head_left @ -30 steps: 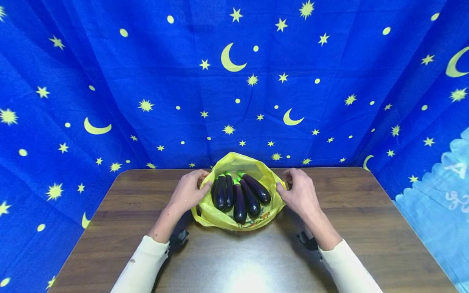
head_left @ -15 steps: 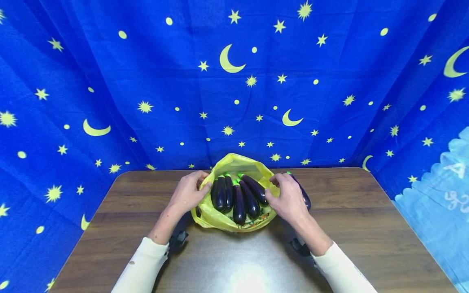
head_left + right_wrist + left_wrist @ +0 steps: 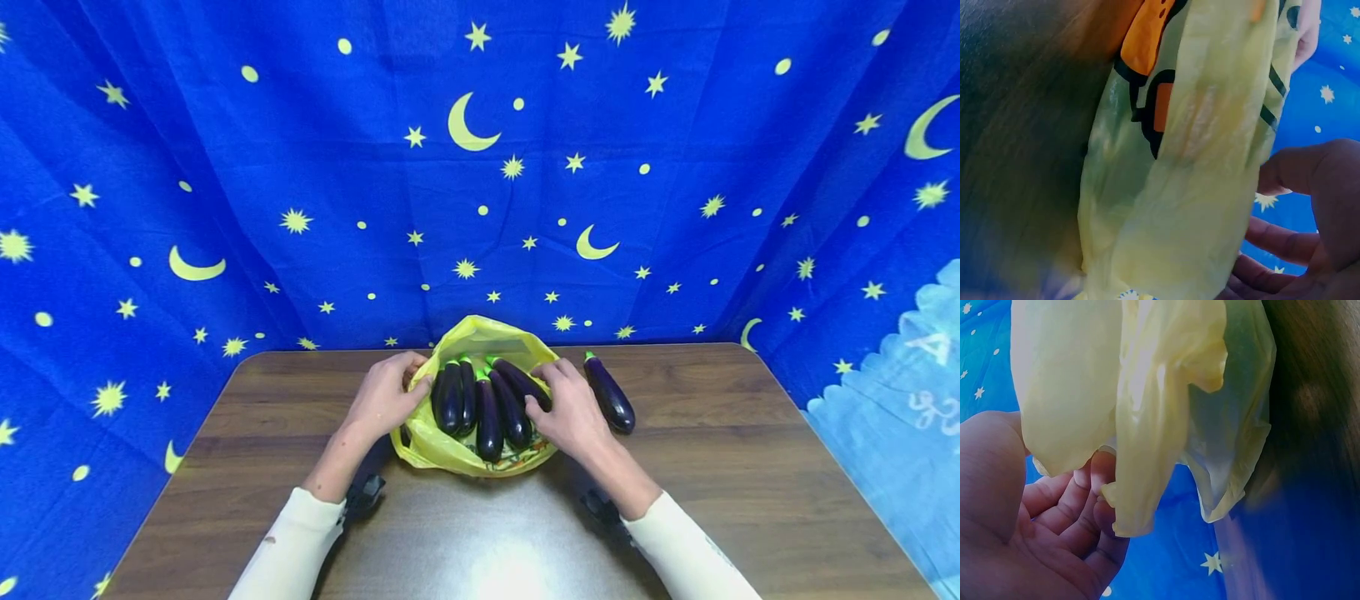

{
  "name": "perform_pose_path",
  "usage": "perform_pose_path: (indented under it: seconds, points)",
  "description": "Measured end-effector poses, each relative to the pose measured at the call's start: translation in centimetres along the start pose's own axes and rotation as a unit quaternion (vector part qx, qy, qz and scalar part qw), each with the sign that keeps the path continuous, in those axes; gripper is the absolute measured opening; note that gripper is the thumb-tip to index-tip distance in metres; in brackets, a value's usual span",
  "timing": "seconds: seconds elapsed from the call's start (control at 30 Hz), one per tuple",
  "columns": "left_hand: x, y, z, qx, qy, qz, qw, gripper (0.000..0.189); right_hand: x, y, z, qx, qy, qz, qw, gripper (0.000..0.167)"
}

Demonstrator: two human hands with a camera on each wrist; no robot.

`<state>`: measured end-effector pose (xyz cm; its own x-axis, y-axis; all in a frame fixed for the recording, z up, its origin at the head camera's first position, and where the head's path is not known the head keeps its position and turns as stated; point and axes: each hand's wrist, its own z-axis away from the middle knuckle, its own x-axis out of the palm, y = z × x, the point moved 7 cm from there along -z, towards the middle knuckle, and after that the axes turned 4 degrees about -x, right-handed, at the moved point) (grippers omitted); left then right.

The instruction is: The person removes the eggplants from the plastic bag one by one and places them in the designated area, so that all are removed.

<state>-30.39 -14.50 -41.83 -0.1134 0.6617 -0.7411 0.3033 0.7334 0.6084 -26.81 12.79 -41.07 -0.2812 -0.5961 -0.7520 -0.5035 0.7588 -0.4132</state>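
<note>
Apparently, we hold the yellow plastic bag (image 3: 431, 447) open for access.
From the head view, our left hand (image 3: 385, 393) pinches its rim, likely steadying the mouth; our right hand (image 3: 576, 415) has fingers parted over the rightmost bagged eggplant (image 3: 519, 380), contact unclear; another eggplant (image 3: 610, 395) lies outside on the table (image 3: 720, 467). At the left wrist, fingers meet thin plastic. At the right wrist, fingers and thumb stand apart, partly hidden behind the bag.

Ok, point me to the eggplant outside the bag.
In the head view, the lone eggplant lies on the table, right of the yellow bag and the right hand, its green end toward the table's far edge.
</note>
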Motion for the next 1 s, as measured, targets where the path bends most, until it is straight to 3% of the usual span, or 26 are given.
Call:
perform_pose_path:
  seconds: [0.63,1.0]
  points:
    - [0.0,-0.1,0.1,-0.003,-0.003,0.001,1.0000,0.019,2.8,0.2,-0.4,0.022,-0.081,0.025,0.9961,0.041]
    - [0.0,0.0,0.0,-0.001,-0.008,-0.001,1.0000,0.019,3.4,0.5,-0.2,0.020,-0.094,0.040,0.9946,0.038]
